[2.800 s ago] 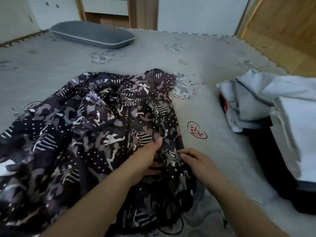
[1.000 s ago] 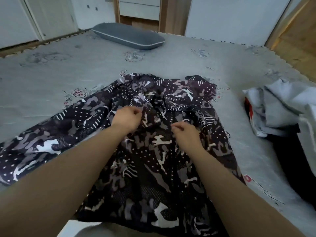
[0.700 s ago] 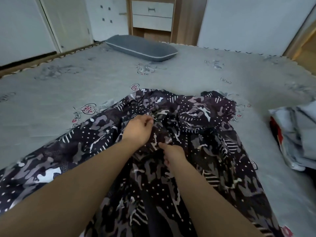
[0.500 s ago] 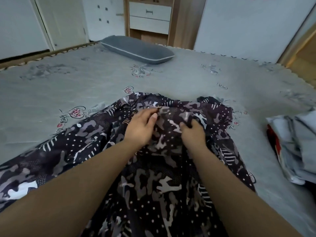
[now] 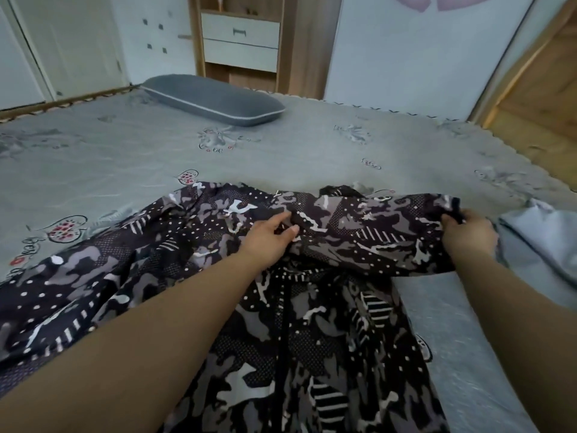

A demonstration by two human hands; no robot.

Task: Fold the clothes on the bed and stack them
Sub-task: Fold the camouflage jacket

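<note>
Head view: the patterned jacket (image 5: 281,307) lies spread on the bed (image 5: 125,157), well short of the pillow (image 5: 212,100). The right hand (image 5: 468,229) pinches a sleeve end; the left hand (image 5: 268,239) presses flat, fingers straight. Risk — the slippery sleeve slips free, or the body bunches as it is pulled.

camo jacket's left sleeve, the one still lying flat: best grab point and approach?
Judging from the pose: take the jacket by the end of the left sleeve, from the left. That sleeve lies flat on the bed and trails away from the body, so pinching its end lets it fold across. The left hand is nearest; the right hand holds the other sleeve.
</note>
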